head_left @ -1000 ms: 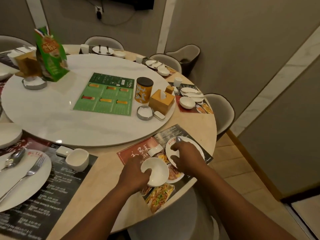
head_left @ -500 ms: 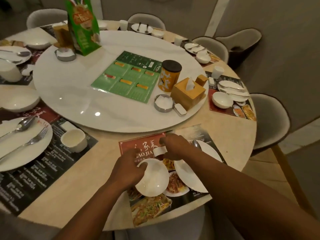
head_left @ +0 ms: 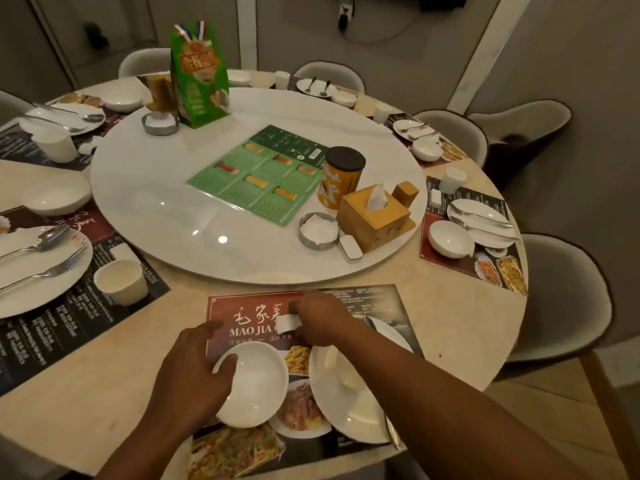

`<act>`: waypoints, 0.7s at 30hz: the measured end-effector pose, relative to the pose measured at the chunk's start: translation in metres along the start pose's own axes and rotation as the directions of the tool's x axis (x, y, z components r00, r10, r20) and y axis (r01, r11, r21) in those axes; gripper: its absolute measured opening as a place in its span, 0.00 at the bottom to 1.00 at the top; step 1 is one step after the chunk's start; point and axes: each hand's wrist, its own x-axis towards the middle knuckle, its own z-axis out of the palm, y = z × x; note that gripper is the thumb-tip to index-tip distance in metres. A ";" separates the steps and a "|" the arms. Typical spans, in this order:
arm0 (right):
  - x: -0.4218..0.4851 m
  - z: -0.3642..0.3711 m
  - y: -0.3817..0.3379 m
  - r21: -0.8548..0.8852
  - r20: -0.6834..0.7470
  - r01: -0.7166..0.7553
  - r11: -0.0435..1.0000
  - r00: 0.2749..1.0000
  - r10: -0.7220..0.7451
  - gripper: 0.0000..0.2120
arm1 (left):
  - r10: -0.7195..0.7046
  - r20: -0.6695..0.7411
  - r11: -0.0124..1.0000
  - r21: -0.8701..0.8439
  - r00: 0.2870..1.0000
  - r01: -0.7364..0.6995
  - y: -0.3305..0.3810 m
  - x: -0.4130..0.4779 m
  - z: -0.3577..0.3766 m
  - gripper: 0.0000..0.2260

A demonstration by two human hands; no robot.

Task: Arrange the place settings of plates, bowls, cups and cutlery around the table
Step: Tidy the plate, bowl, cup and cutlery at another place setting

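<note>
Head view: left grip point(head_left: 194, 372) clasps the bowl point(head_left: 258, 388); right grip point(head_left: 320, 320) pinches a small white piece point(head_left: 285, 323).

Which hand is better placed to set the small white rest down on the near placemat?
Right. The right hand pinches the white rest over the placemat, so it probably only needs to lower it. The left hand is occupied gripping the bowl by its rim.

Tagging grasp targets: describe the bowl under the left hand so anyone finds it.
On the round table, take the red MAO JIA placemat at the near edge. The white bowl is at its left side, beside the larger plate. Unlike other bowls, the left hand grips its rim.
</note>
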 end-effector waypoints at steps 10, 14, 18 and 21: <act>-0.023 -0.034 0.116 0.179 -0.136 -0.180 0.967 0.969 0.205 0.20 | 0.128 0.004 0.991 0.032 0.992 -0.128 0.051 -0.002 0.027 0.26; -0.016 -0.015 0.133 0.231 -0.125 -0.179 0.956 0.969 0.212 0.18 | 0.165 0.007 0.981 0.098 0.986 -0.165 0.068 0.001 0.045 0.27; -0.005 0.003 0.140 0.220 -0.119 -0.124 0.967 0.981 0.153 0.19 | 0.190 -0.010 0.976 0.112 0.982 -0.188 0.072 0.003 0.056 0.24; 0.001 0.011 0.145 0.206 -0.119 -0.107 0.973 0.984 0.134 0.21 | 0.179 -0.018 0.978 0.115 0.984 -0.176 0.070 0.004 0.059 0.24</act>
